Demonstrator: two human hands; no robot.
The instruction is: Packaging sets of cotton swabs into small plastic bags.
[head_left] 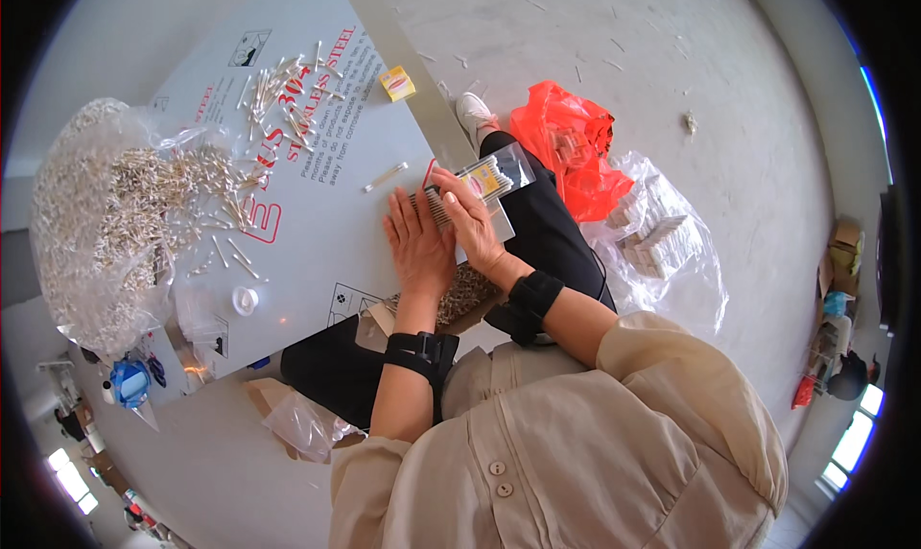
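Observation:
A row of cotton swabs (431,207) lies at the table's near right edge, between my two hands. My left hand (422,250) rests on the tabletop with its fingers stretched out, their tips touching the left side of the row. Against the other side my right hand (472,227) is curled round the swabs, its thumb and fingers partly hiding them. Just beyond the right hand is a clear plastic packet (514,168) holding swabs and a yellow label (483,182). A few swabs (386,177) lie together on the table beyond my left fingertips.
A large clear bag of swabs (106,223) spills onto the table (317,233). Loose swabs (288,98) are scattered farther off, near a yellow box (396,83). A box of swabs (465,295) sits below my wrists. Red (576,180) and clear bags (672,247) lie on the floor at right.

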